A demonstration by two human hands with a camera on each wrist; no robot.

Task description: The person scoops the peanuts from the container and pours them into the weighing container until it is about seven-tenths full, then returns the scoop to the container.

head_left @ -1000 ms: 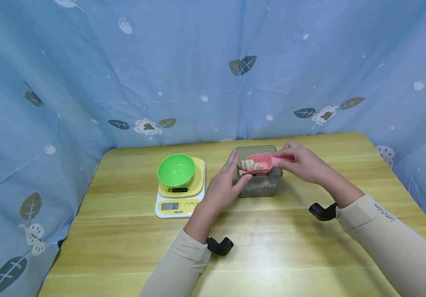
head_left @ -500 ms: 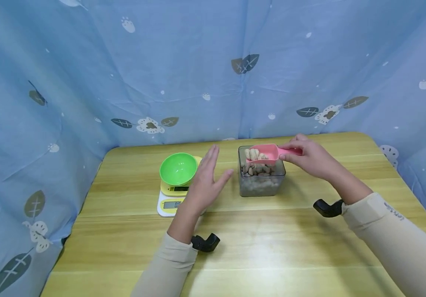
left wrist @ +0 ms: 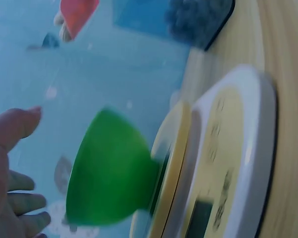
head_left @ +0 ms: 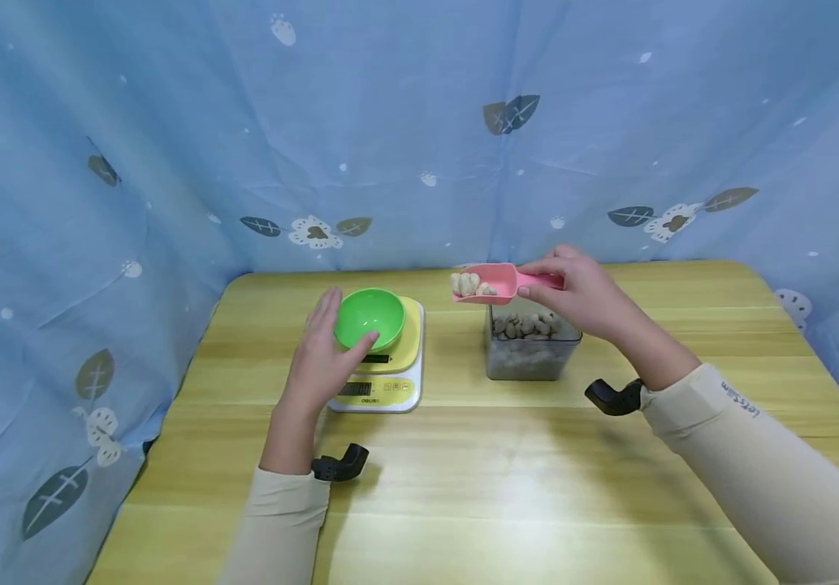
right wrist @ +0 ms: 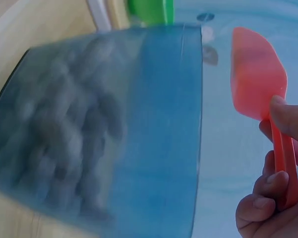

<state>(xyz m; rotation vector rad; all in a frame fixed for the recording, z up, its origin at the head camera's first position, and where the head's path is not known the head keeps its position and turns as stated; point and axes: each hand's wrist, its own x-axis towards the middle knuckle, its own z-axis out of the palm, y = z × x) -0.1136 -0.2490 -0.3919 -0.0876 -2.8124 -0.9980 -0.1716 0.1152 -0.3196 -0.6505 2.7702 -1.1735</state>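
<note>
My right hand [head_left: 586,294] grips the handle of a pink scoop [head_left: 501,281], thumb on top and fingers curled round it. Several pale, lumpy nut-like pieces [head_left: 467,284] lie in the scoop's front. The scoop is held up beside and above a clear grey container [head_left: 525,367] with more nuts [head_left: 525,326] inside. A green bowl [head_left: 371,317] stands on a yellow and white kitchen scale [head_left: 410,357]. Just left of the bowl is my left hand [head_left: 314,357], its fingers extended and thumb spread toward the rim. In the left wrist view a gap shows between those fingers and the bowl [left wrist: 111,173].
The wooden table [head_left: 448,487] runs back to a blue patterned curtain [head_left: 404,122] behind and at both sides. Black wrist-camera mounts [head_left: 342,463] jut from both cuffs. The scale's display [head_left: 356,389] faces the front edge.
My right hand has lifted the loaded scoop out of the container and carried it left. My left hand has left the container's side and moved left to the bowl.
</note>
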